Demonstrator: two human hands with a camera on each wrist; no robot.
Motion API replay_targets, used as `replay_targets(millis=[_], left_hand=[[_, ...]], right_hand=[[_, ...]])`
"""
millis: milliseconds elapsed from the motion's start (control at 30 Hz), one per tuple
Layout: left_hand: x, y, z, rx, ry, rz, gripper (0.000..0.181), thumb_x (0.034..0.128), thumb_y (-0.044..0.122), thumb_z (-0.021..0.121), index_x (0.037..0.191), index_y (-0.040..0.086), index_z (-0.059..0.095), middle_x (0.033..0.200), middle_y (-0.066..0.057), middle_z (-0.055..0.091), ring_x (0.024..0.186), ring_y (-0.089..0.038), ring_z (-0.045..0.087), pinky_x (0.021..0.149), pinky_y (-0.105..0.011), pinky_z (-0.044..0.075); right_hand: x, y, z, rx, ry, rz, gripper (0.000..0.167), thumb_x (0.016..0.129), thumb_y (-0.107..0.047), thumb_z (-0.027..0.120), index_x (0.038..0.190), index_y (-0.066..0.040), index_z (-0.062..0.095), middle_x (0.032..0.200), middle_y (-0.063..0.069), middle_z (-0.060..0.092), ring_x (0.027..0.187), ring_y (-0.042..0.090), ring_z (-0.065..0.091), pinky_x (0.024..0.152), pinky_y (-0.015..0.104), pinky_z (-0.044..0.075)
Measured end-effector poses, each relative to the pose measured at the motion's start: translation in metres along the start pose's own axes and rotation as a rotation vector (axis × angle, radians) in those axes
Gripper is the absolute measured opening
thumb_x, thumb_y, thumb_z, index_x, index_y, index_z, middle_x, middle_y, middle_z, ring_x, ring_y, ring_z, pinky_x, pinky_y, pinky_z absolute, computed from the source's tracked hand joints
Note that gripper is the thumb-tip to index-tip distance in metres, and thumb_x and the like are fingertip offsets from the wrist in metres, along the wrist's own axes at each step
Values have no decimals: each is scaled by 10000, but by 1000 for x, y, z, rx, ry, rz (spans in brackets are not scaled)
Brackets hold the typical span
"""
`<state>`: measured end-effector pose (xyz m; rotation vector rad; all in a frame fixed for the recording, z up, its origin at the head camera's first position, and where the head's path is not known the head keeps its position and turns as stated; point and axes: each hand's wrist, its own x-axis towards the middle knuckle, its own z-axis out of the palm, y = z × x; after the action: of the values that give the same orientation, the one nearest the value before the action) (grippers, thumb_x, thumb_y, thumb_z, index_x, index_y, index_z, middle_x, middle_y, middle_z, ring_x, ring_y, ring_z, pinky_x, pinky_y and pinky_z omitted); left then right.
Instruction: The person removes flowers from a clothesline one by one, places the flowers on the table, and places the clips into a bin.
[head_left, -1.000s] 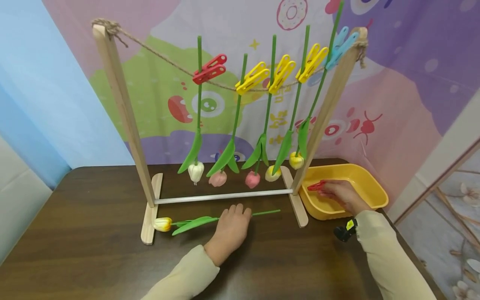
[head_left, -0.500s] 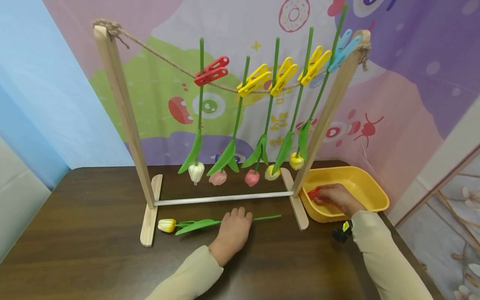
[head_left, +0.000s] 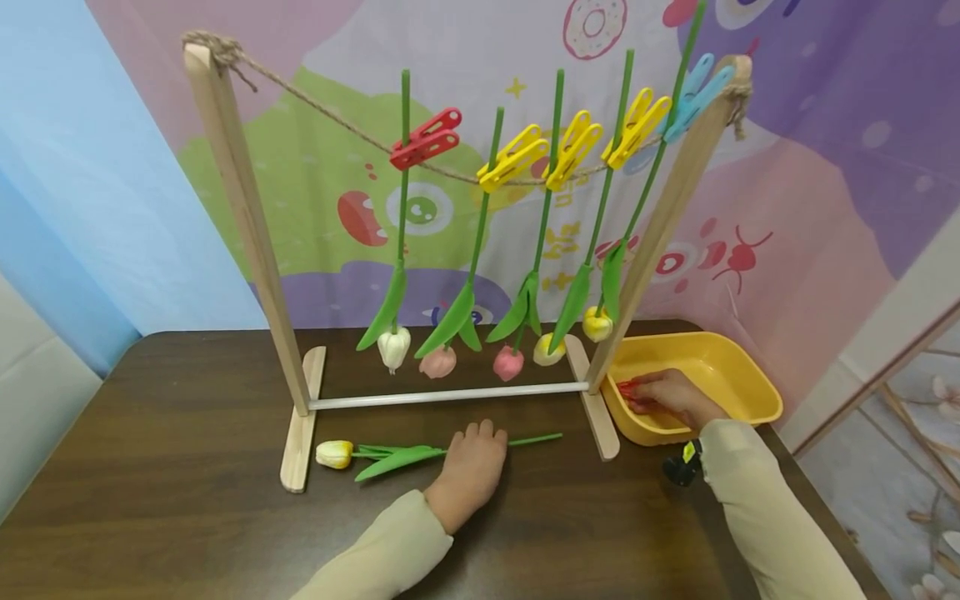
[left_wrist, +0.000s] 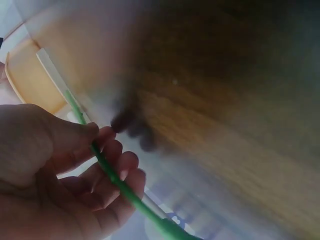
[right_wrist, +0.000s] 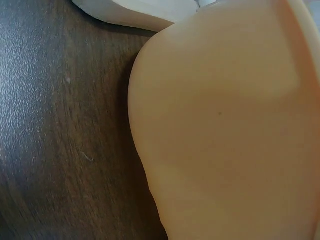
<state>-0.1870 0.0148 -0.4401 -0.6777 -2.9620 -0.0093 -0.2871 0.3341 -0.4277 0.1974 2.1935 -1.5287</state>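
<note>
My left hand [head_left: 474, 467] pinches the green stem of an artificial tulip [head_left: 333, 454] with a yellow and white bloom, low over the table in front of the rack. In the left wrist view, thumb and fingers meet on the stem [left_wrist: 112, 172]. At the right, my right hand [head_left: 675, 396] reaches into a yellow plastic basin [head_left: 720, 350] and grips a red clothespin [head_left: 628, 393] near its left wall; the fingers partly cover it. Only the basin's outer wall [right_wrist: 210, 115] fills the right wrist view, with that hand out of sight.
A wooden rack [head_left: 251, 233] carries a twine line [head_left: 322, 112]. Several tulips hang upside down from it by a red clothespin [head_left: 426, 140], yellow clothespins [head_left: 513, 158] and a blue one [head_left: 697, 98]. A white bar [head_left: 450, 396] joins the rack's feet.
My right hand has lowered slightly into the basin with the red clothespin. The left hand and its tulip have shifted a little right and toward me, and the leaves have turned.
</note>
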Motion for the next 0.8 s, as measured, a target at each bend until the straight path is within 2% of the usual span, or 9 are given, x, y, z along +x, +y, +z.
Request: replay_targets(millis=[167,433,600,800], left_hand=[[0,2,0,-5,-25,-2,85,849,92,620,933,92,607,884,-64,545,824,-219,558,654,-331,467],[-3,3,-4,-2,-32,-8,88,854,86,614,941,92,604,888,-64,544,829,-219,559,656,-332,467],[-4,3,-4,12,-14,-6,64,849,88,614,911,95,599,864,-60,541,811,-216,560,645,-328,466],[-4,1,-6,16,-39,-9,108,830,100,644,929,103,602,884,-58,542,834,-218,554,669,-334,468]], right_hand=[[2,1,1,-48,21,-20,536,910,-13,505,1338,219,279,969,118,624,727,54,628,718,236,551],[1,1,5,-122,57,-69,459,890,8,544,1271,214,393,870,56,666,673,52,613,657,214,544],[-3,-1,8,-219,91,-71,459,879,-50,597,1241,190,446,931,140,657,679,82,619,677,252,551],[-3,-3,8,-349,120,-85,451,871,-105,630,1206,167,497,1028,232,645,751,112,642,729,290,552]])
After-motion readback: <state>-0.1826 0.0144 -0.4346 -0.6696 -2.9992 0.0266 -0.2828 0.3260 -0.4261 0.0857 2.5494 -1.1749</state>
